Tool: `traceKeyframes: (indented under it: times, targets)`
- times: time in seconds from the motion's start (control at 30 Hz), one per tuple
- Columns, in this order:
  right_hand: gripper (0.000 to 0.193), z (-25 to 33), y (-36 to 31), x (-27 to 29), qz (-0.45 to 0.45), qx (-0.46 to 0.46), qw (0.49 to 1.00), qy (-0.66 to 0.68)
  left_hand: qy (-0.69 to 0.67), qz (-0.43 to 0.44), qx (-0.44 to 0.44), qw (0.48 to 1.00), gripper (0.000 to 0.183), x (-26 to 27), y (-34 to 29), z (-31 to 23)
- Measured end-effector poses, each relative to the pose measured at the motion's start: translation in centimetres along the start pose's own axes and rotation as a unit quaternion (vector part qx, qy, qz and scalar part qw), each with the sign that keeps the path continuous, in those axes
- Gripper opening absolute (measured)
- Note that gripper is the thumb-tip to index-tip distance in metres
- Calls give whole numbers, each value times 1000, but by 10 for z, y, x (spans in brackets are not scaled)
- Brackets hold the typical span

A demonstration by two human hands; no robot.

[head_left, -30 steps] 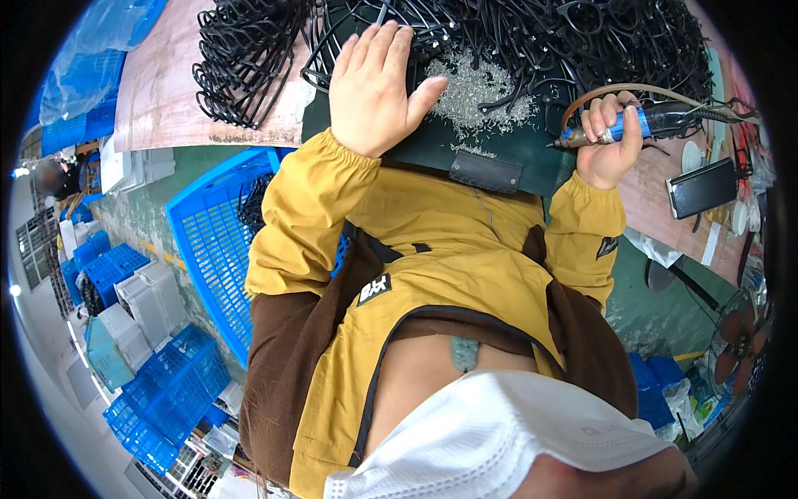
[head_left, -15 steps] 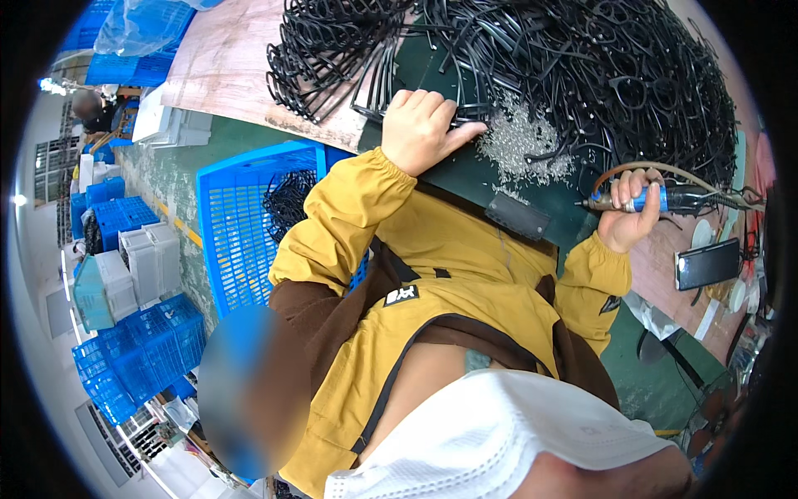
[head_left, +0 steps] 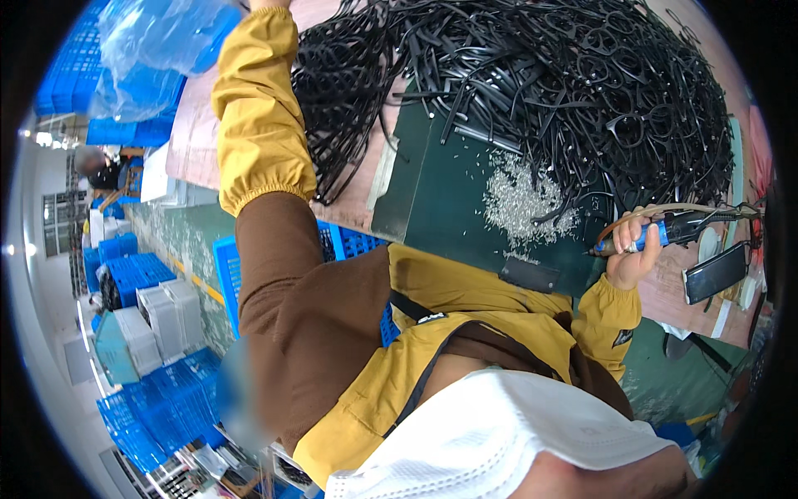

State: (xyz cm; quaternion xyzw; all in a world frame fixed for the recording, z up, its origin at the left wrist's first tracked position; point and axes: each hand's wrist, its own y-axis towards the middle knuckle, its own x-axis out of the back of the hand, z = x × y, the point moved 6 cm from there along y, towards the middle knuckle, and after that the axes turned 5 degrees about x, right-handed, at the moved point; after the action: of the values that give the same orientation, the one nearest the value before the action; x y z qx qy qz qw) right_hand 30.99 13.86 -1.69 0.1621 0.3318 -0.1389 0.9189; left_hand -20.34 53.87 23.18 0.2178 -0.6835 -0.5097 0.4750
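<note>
In my right hand (head_left: 633,243) is an electric screwdriver (head_left: 657,233) with a blue collar and dark body, its tip pointing left over the mat. Its fingers are wrapped round it. My left arm stretches far forward, and only a sliver of my left hand (head_left: 271,3) shows at the top edge, fingers out of sight. Below that arm lies a stack of black glasses frames (head_left: 341,100). A larger tangled heap of black glasses frames (head_left: 582,83) covers the back of the green mat (head_left: 440,200). Small silver screws (head_left: 524,200) are scattered in front of the heap.
A flat black piece (head_left: 529,274) lies at the mat's front edge. To the right are a phone-like dark device (head_left: 716,273) and cables. A blue crate (head_left: 226,270) stands beside my lap at left. Plastic-covered blue crates (head_left: 137,100) are beyond the table's left end.
My left hand has left the frames by the screws and reached far forward and left, to the picture's edge. The right hand still holds the screwdriver. The view has shifted slightly.
</note>
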Motion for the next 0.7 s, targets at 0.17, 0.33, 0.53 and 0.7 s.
traceKeyframes:
  times: [0.17,0.33,0.53,0.7]
  targets:
    - [28,-4,0,1,-2,-35,999,17,57,279,128,950,29,-102,-79,60]
    - [32,-5,5,-7,30,-19,999,38,79,394,152,903,29,-109,-134,61]
    - [33,-5,6,-4,37,-17,999,23,71,427,129,892,29,-97,-136,28]
    - [32,-6,2,6,44,-44,998,26,56,426,101,897,31,-71,-112,-5]
